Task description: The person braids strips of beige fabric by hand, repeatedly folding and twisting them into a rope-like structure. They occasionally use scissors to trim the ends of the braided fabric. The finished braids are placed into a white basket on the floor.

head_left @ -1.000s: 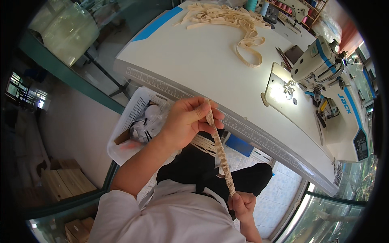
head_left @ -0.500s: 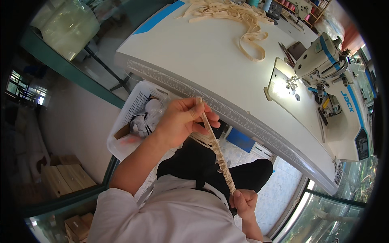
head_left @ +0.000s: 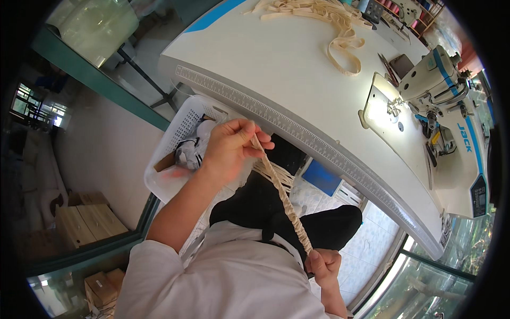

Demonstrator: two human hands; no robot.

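Below the table edge [head_left: 319, 146], left hand [head_left: 229, 149] and right hand [head_left: 324, 264] each pinch an end of a gathered strip [head_left: 284, 199], pulled taut; more strips [head_left: 340, 32] wait on the table.

A long white table [head_left: 297, 69] with a ruler strip along its near edge fills the bright room. Pale tiles [head_left: 366, 255] cover the floor. Wooden boxes [head_left: 87, 220] stand by a green-framed glass wall [head_left: 101, 85].

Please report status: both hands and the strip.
Left hand pinches beige gathered strip top. Right hand grips lower end. Strip taut, nothing blocking.
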